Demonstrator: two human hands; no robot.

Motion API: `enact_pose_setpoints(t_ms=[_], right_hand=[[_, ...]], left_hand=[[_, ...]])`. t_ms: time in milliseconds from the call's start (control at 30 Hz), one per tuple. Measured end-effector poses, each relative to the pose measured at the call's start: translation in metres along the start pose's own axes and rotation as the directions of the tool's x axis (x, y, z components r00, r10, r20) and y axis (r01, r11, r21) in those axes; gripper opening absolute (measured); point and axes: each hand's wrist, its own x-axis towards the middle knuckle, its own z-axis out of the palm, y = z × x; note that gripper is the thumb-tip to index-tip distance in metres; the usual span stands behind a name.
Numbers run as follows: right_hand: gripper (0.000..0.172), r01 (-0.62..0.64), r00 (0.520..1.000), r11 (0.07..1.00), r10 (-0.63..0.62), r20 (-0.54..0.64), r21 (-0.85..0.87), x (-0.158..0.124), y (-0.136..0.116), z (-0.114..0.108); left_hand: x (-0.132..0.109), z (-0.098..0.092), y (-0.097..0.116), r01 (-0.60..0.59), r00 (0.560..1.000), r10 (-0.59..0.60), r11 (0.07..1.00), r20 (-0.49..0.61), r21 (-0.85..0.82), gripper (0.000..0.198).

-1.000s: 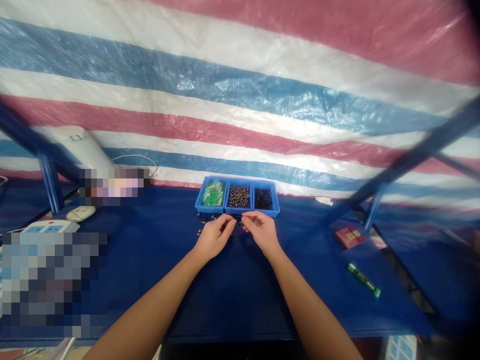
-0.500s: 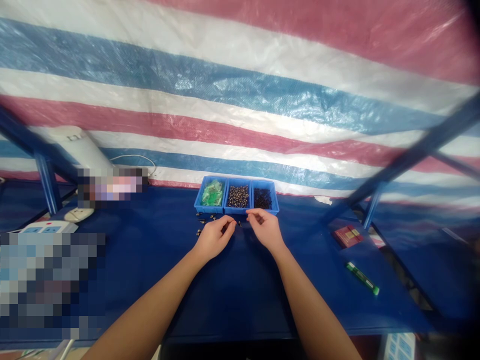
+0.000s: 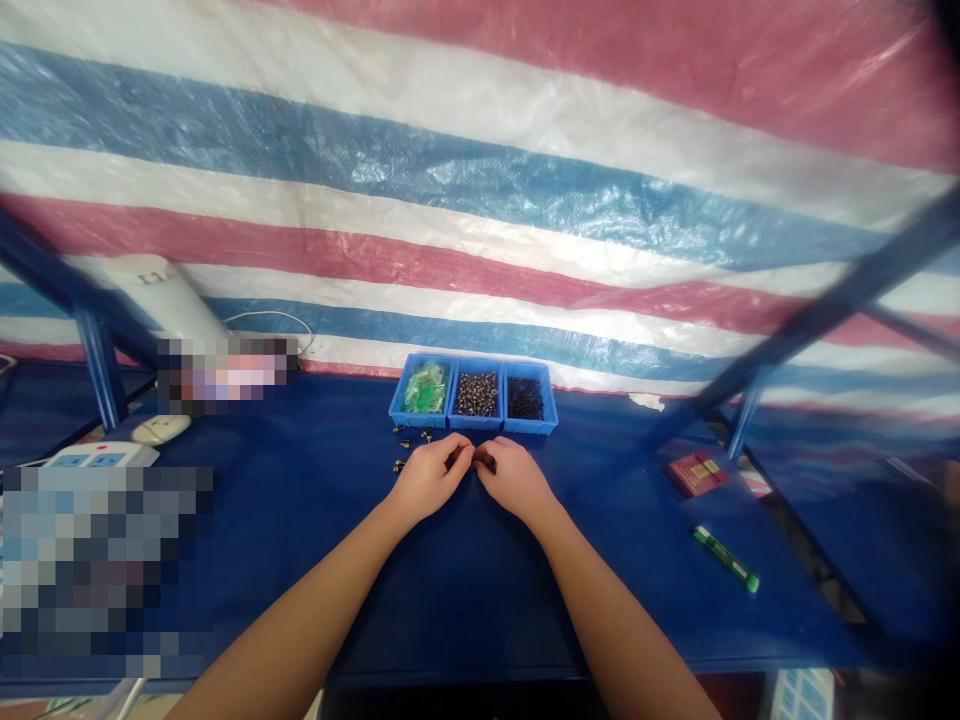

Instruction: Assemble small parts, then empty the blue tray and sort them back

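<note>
Loose metal pieces: a few small dark and brass-coloured ones [image 3: 405, 443] are scattered just beyond and beside the left hand; whether one is held between the hands cannot be told.
Left hand [image 3: 431, 475]: the thumb and forefinger are brought together at the tips; anything pinched there is hidden.
Right hand [image 3: 517, 475]: the fingers are curled in toward the thumb, close against the left fingertips; their grip cannot be told.
Blue bins: three are lined up beyond the hands; green and clear pieces are held in the left bin [image 3: 418, 421], brass-coloured pieces in the middle bin [image 3: 475, 423], black pieces in the right bin [image 3: 531, 429].
Red box [image 3: 697, 474]: it is placed at the right; its print is too small to be read.
Green tube [image 3: 725, 558]: a pale label, unreadable, is carried.
White cylinder [image 3: 169, 305]: a dark, illegible mark is borne near its top.
</note>
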Motion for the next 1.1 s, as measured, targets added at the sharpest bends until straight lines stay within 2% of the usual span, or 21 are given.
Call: enact_pose_setpoints(t_ms=[67,167,367,567,700,867,1000,1100], right_hand=[[0.006,-0.059,0.997,0.985,0.065,-0.029,0.163,0.000,-0.003,0.000],[0.008,-0.161,0.979,0.892,0.200,-0.049,0.423,0.002,-0.006,0.001],[0.023,-0.224,0.941,0.740,0.335,-0.058,0.635,0.006,-0.005,0.001],[0.026,-0.224,0.943,0.684,0.331,-0.022,0.694,0.006,-0.008,0.001],[0.027,-0.154,0.968,0.665,0.249,-0.023,0.731,0.005,-0.012,0.002],[0.031,-0.089,0.990,0.671,0.143,-0.011,0.736,0.003,-0.015,0.004],[0.026,-0.081,0.985,0.707,0.165,-0.053,0.702,0.002,-0.014,0.005],[0.027,-0.091,0.977,0.711,0.201,-0.078,0.697,0.003,-0.012,0.005]], left_hand=[[0.000,0.001,-0.001,0.012,1.000,-0.012,1.000,0.007,-0.024,0.026],[0.001,0.000,-0.002,0.016,1.000,-0.015,0.999,0.013,-0.052,0.031],[0.001,0.001,-0.001,-0.011,1.000,0.011,0.999,-0.001,-0.044,0.027],[0.000,0.001,0.000,-0.015,1.000,0.015,0.999,0.003,-0.048,0.024],[0.000,-0.002,0.003,-0.010,1.000,0.008,0.997,-0.026,-0.079,0.024],[0.000,-0.004,0.004,0.032,0.997,-0.040,0.993,-0.062,-0.115,0.034],[0.000,-0.004,0.003,0.025,0.998,-0.032,0.991,-0.051,-0.132,0.037],[0.000,-0.005,0.003,0.027,0.999,-0.034,0.986,-0.041,-0.162,0.027]])
